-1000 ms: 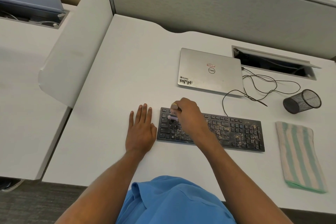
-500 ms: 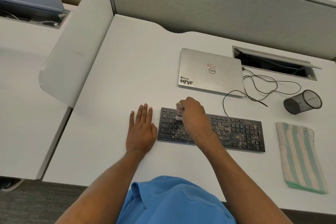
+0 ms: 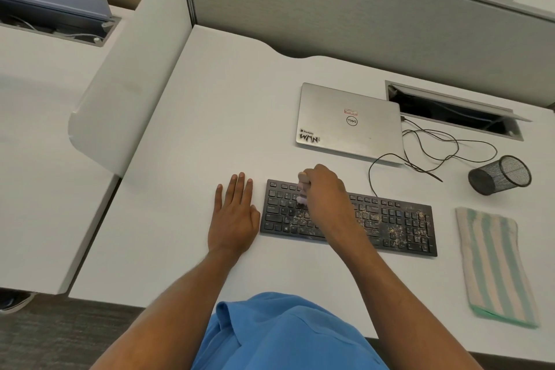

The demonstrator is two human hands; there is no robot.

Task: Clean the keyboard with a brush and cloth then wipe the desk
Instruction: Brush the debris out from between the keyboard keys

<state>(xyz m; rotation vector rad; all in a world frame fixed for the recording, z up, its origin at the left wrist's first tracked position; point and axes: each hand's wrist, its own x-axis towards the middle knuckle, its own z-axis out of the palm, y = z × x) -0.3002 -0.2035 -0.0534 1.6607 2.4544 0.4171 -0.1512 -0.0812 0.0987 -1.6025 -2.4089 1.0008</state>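
Observation:
A black keyboard [image 3: 393, 225] lies on the white desk [image 3: 228, 117], with pale crumbs scattered over its middle and right keys. My right hand [image 3: 326, 192] grips a small brush [image 3: 302, 192] with pale purple bristles that touch the upper left keys. Flat on the desk lies my left hand [image 3: 234, 216], fingers straight, its thumb side against the keyboard's left edge. A folded cloth [image 3: 492, 264] with green and cream stripes lies to the right of the keyboard.
A closed silver laptop [image 3: 350, 122] sits behind the keyboard, with a thin black cable [image 3: 432, 153] looping to its right. A black mesh pen cup [image 3: 500, 174] lies on its side at the right. An open cable hatch [image 3: 453, 112] is behind it. A white divider [image 3: 120, 87] borders the left.
My right hand has moved the brush a little to the right along the upper left keys. My left hand has stayed in place.

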